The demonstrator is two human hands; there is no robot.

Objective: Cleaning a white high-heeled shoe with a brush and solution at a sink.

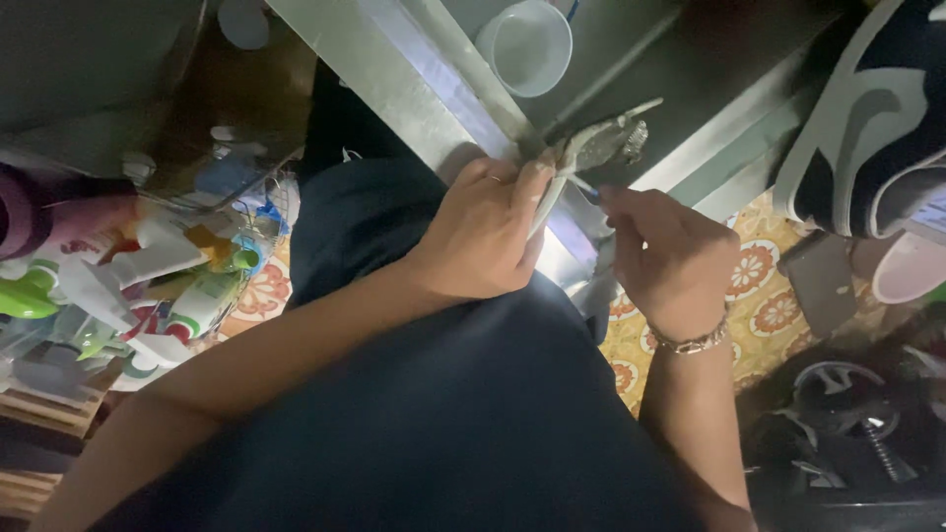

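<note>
Dark lap (414, 433) nearest. Left hand (483, 232) grips metal pliers (591, 148) by handles; right hand (665, 256) pinches something small just beside. Pliers look stiff, heavy.

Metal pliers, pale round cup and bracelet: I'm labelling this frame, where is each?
Silvery metal pliers (596, 148), head view, on the joint.
Pale round cup (525, 44), head view, on its inside.
Metal link bracelet (693, 343), head view, on the band.
</note>
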